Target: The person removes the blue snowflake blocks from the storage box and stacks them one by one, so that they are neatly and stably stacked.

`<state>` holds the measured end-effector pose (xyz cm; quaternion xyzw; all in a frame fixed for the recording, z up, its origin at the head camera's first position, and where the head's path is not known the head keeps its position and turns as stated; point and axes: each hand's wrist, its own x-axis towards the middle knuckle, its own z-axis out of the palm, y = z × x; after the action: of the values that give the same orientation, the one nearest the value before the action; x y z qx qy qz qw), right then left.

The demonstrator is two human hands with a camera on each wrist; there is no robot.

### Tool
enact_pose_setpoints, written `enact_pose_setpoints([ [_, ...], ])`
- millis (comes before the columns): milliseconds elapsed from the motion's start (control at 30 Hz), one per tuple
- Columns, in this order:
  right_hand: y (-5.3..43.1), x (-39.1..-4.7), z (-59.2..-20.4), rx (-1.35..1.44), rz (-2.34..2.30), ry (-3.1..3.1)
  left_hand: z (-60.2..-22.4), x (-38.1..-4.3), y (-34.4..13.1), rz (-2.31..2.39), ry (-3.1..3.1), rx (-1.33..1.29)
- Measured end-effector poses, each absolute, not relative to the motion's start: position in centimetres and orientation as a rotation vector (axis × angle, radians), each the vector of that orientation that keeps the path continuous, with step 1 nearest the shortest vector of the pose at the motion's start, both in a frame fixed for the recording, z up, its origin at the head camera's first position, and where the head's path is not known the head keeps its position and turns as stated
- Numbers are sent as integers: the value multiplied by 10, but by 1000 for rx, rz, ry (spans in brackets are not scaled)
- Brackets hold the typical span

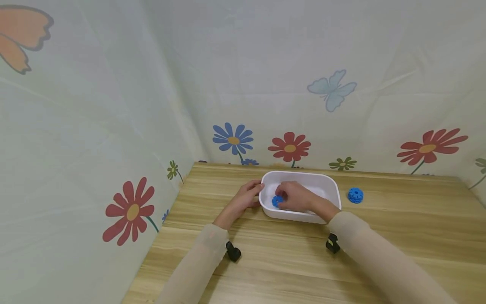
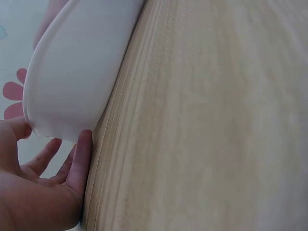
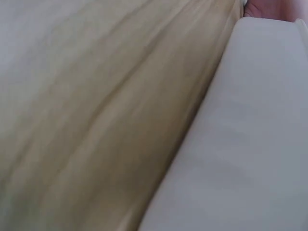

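Observation:
A white plastic bin [image 1: 320,215] with rounded corners stands on the wooden table. My left hand [image 1: 244,198] holds its left end, one fingertip at the rim and the other fingers spread along the outer wall, as the left wrist view shows [image 2: 43,192]. Reaching down inside the bin, my right hand [image 1: 296,196] pinches a blue notched snowflake disc [image 1: 276,201] near the left end. The hand covers part of the disc. In the right wrist view the bin's outer wall [image 3: 250,125] fills the right side, and the right hand's fingers are hidden.
A small stack of blue snowflake discs [image 1: 355,195] sits on the table [image 1: 273,261] to the right of the bin. Behind the table hangs a pale curtain [image 1: 265,84] printed with flowers and butterflies. Black wrist cameras show below both sleeves.

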<state>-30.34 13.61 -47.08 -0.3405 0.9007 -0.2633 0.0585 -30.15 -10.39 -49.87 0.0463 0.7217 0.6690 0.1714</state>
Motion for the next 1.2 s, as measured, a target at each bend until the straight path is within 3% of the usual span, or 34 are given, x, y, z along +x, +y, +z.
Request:
enact_pose_setpoints([
  [767,162,-301,-464,-977,-703,2757,-502,-305,-102,1893,2071,143],
  [1200,205,-292,-437,-933,-774,2893,-501,-303,-103,1918,2047,141],
])
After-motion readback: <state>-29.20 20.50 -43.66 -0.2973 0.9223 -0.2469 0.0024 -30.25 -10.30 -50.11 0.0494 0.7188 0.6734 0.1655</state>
